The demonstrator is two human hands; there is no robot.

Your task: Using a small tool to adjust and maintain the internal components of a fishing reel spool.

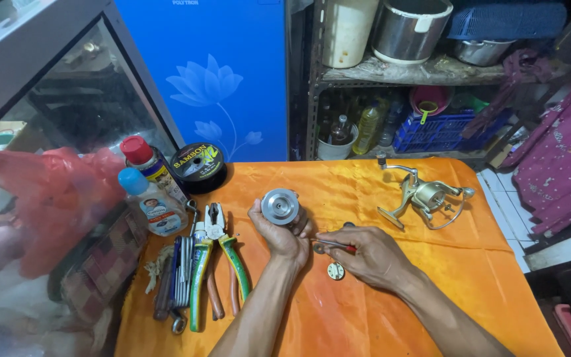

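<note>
My left hand (pixel 279 235) grips a round silver metal spool (pixel 280 205) upright over the orange cloth (pixel 365 311). Just to its right, my right hand (pixel 365 254) is closed around a small red-handled screwdriver (pixel 336 244) whose tip points toward the spool. A small round metal part (pixel 336 270) lies on the cloth under my right hand. A silver fishing reel body (pixel 424 196) with its handle rests on the cloth to the right, apart from both hands.
Green-handled pliers (pixel 223 258), other pliers and several slim tools (pixel 181 274) lie at the left of the cloth. Two plastic bottles (pixel 153 198) and a black spool of line (pixel 198 166) stand behind them. A red plastic bag (pixel 47 198) sits far left; shelves (pixel 424 69) stand behind.
</note>
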